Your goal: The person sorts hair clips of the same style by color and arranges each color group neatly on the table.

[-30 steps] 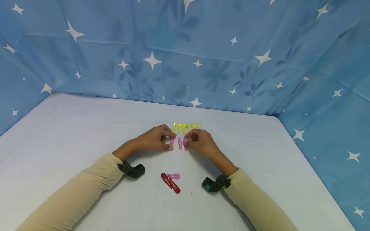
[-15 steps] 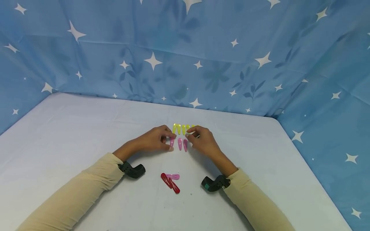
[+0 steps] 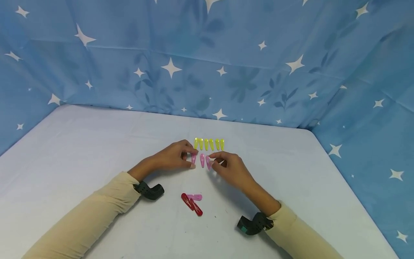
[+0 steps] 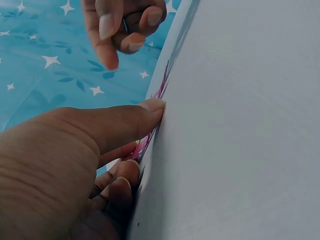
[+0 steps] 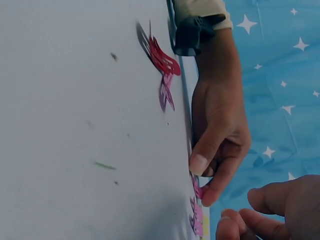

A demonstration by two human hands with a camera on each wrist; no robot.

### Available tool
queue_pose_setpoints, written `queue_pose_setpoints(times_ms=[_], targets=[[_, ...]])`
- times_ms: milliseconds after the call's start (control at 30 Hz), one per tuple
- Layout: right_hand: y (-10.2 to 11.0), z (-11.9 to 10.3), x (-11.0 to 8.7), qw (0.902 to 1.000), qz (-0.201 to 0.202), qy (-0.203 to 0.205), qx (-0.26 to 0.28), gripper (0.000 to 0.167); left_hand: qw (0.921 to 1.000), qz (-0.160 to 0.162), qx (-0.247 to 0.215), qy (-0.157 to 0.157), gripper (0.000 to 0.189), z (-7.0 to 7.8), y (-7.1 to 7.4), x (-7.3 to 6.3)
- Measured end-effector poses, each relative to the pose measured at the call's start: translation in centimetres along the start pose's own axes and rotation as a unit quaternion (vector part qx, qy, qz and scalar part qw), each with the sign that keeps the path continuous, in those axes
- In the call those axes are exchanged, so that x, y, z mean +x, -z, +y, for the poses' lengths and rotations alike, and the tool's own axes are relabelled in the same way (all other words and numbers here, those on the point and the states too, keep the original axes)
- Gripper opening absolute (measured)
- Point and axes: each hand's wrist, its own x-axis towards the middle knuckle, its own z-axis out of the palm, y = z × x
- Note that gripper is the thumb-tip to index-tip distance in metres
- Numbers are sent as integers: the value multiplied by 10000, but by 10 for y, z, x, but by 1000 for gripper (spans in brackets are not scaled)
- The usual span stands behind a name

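Pinched between thumb and index finger of my left hand [image 3: 176, 155] is the left pink hair clip [image 3: 193, 159], lying on the white table. Two more pink hair clips, a middle one [image 3: 202, 160] and a right one [image 3: 208, 162], lie beside it in a row. My right hand [image 3: 231, 167] is just right of the right clip, its thumb and index finger apart. In the left wrist view, the right hand [image 4: 120, 25] hovers above the table with loosely bent fingers and nothing visible between them. Left fingers partly hide the left clip.
Behind the pink row stands a row of several yellow hair clips [image 3: 211, 144]. Nearer me lie two red hair clips [image 3: 187, 201] and a pink hair clip [image 3: 195, 197], overlapping. A starry blue curtain [image 3: 194, 72] hangs behind the table [image 3: 97, 144].
My right hand has left the right pink clip, lifted toward the yellow row, then come back nearer me and slightly right. My left hand keeps its pinch.
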Motion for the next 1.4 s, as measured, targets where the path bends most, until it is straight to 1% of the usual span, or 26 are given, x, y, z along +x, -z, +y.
queue_pose_setpoints(times_ms=[133, 233, 333, 433, 533, 667, 900, 1000, 1167, 1300, 1400], targets=[[1, 3, -11, 9984, -352, 349, 255, 32, 10000, 23, -2, 10, 50, 0, 0, 0], [2, 6, -18, 9945, -655, 601, 552, 35, 10000, 17, -20, -28, 50, -1, 0, 1], [-1, 8, -23, 9909, -850, 776, 701, 35, 10000, 35, -27, -26, 50, -1, 0, 2], [-6, 9, -27, 9901, -965, 821, 611, 33, 10000, 73, -36, -33, 49, -2, 0, 1], [-11, 9, -30, 9913, -1014, 712, 454, 30, 9999, 81, -58, -37, 49, -2, 0, 0], [-15, 5, -32, 9915, -1082, 581, 434, 30, 9999, 86, -73, -31, 49, -1, 0, 0], [-21, -3, -34, 9879, -1404, 607, 240, 32, 9999, 85, -91, -3, 47, 0, 1, -1], [-22, -6, -34, 9878, -1433, 603, 96, 31, 9999, 70, -100, -7, 47, 1, 1, -2], [-22, -8, -34, 9871, -1425, 709, -170, 27, 9999, 40, -126, -32, 47, 1, 1, -2], [-24, -9, -35, 9853, -1400, 894, -408, 17, 9999, 31, -127, -55, 48, 1, 0, -2], [-24, -10, -34, 9834, -1457, 921, -574, 13, 9999, 35, -97, -63, 48, 1, 0, -2]])
